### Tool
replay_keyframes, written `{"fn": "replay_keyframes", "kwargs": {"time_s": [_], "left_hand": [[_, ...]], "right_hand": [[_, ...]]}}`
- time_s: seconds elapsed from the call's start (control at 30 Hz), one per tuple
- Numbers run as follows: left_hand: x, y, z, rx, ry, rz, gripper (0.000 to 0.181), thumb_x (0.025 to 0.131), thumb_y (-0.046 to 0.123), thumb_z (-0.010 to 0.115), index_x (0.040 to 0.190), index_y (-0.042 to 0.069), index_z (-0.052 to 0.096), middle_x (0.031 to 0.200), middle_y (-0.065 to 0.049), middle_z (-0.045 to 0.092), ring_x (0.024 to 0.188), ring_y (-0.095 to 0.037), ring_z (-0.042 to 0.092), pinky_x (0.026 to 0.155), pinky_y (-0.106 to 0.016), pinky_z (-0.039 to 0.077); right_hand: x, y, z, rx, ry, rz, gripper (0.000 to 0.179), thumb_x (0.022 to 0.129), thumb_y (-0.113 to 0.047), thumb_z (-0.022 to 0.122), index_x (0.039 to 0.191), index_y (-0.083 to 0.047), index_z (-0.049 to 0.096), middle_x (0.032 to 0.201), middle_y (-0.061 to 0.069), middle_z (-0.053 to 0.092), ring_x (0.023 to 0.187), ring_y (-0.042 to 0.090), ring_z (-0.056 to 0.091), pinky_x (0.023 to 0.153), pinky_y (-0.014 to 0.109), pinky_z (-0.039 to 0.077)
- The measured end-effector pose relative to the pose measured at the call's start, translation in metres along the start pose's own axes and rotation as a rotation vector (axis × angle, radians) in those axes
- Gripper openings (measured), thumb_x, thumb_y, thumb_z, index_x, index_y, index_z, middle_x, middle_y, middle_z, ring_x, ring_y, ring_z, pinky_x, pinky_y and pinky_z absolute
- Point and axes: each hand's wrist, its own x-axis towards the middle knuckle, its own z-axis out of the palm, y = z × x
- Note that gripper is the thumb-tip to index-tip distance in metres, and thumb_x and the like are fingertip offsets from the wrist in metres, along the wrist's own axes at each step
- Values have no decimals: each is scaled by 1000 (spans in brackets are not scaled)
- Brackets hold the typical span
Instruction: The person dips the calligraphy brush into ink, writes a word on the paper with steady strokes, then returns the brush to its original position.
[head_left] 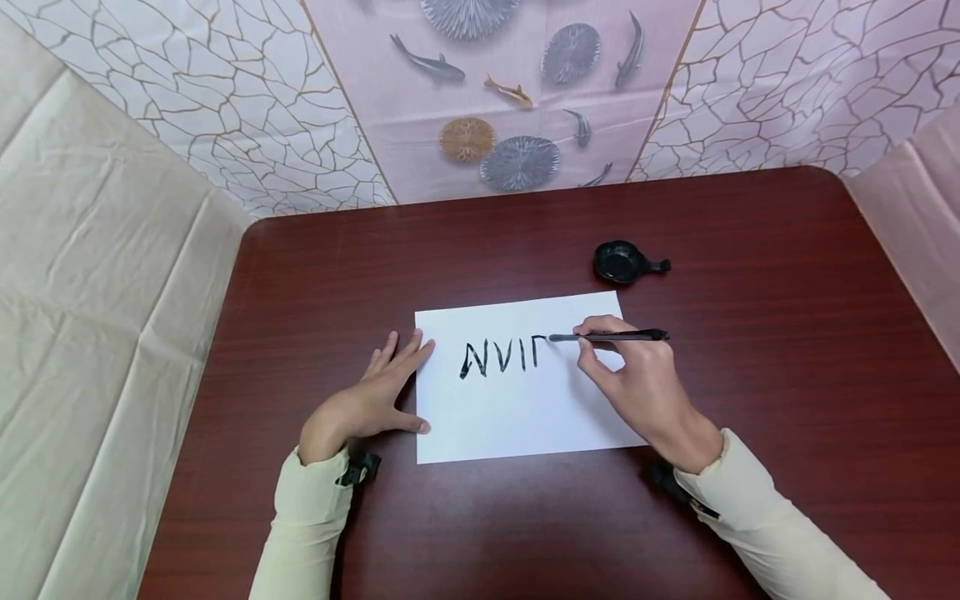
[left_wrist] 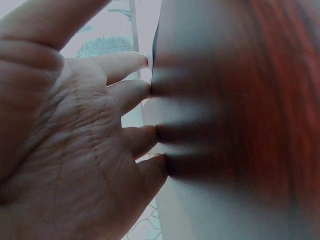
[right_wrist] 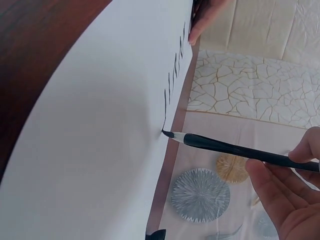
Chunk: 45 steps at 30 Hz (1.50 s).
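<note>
A white sheet of paper (head_left: 517,417) lies on the table with black brush strokes (head_left: 498,357) across it that look like "NVI" and a further upright with a short top bar. My right hand (head_left: 648,387) pinches a dark-handled calligraphy brush (head_left: 622,336) between thumb and fingers. In the right wrist view the inked tip of the brush (right_wrist: 210,144) touches the paper at the end of the last stroke. My left hand (head_left: 367,400) is spread at the sheet's left edge, its thumb and fingertips at the border. In the left wrist view the fingertips (left_wrist: 159,162) rest on the tabletop.
A small black ink dish (head_left: 621,262) with a short handle stands behind the paper's right corner. The dark red wooden table (head_left: 360,267) ends at a patterned cloth backdrop (head_left: 480,100), and a pale cloth (head_left: 112,333) hangs on the left.
</note>
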Motion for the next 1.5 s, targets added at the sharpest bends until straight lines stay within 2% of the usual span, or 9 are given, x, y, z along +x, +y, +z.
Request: {"fn": "replay_keyframes", "kwargs": {"time_s": [0.13, 0.23, 0.4, 0.63, 0.87, 1.0, 1.17, 1.33, 1.5], "left_hand": [[0, 0, 0, 4, -3, -9, 117, 86, 25, 90, 172, 18, 10, 178, -6, -8, 161, -35, -22, 128, -62, -8], [1, 0, 0, 8, -5, -11, 118, 86, 25, 90, 172, 18, 10, 178, -6, -9, 160, -35, -23, 128, -62, -8], [2, -1, 1, 11, -3, -12, 118, 86, 26, 90, 172, 18, 10, 178, -6, -8, 160, -35, -23, 127, -62, -8], [3, -1, 1, 16, -5, -12, 118, 86, 26, 90, 172, 18, 10, 178, -6, -8, 160, -35, -23, 128, -62, -8], [2, -1, 1, 16, -1, -4, 119, 85, 26, 91, 172, 17, 10, 178, -7, -8, 160, -36, -22, 127, -63, -8], [3, -1, 1, 21, -6, -10, 119, 85, 27, 91, 172, 19, 9, 178, -5, -9, 160, -34, -23, 128, -61, -8], [3, -1, 1, 23, -7, -10, 119, 86, 27, 90, 172, 19, 9, 178, -5, -9, 160, -34, -23, 128, -61, -8], [2, -1, 1, 20, -1, -7, 118, 86, 26, 90, 172, 18, 10, 178, -7, -8, 160, -35, -22, 127, -62, -8], [1, -1, 0, 19, 1, -4, 117, 87, 26, 90, 172, 18, 10, 178, -7, -8, 160, -36, -22, 127, -63, -7]], "right_hand": [[-3, 1, -3, -5, 8, 10, 25, 86, 10, 77, 109, -1, 74, 100, 9, 77, 86, 19, 77, 81, 38, 62], [-6, 0, -5, -4, 9, 18, 26, 85, 10, 77, 109, -1, 74, 100, 8, 77, 85, 19, 77, 85, 25, 60], [-12, -3, -8, 15, 4, 32, 27, 86, 12, 75, 109, -2, 74, 101, 7, 77, 85, 18, 77, 91, 6, 49], [-21, -12, -9, -11, 6, -5, 29, 84, 12, 75, 108, -2, 74, 101, 8, 76, 85, 17, 76, 89, 11, 53], [-27, -22, -1, 83, -3, -23, 28, 83, 12, 71, 107, -2, 73, 99, 7, 75, 83, 20, 75, 91, 6, 48], [-28, -26, 2, 89, -18, -31, 26, 83, 11, 72, 106, -2, 73, 99, 7, 75, 82, 18, 75, 88, 8, 50], [-23, -27, -3, 77, 0, -15, 25, 84, 9, 74, 107, -1, 73, 99, 8, 75, 83, 18, 75, 89, 8, 51], [-13, -23, -16, 3, 35, 12, 26, 86, 8, 78, 110, -1, 71, 101, 8, 76, 87, 19, 76, 93, 9, 51], [-4, -14, -23, -45, 84, 36, 24, 87, 7, 78, 109, -1, 71, 100, 8, 76, 86, 20, 76, 91, 4, 46]]}}
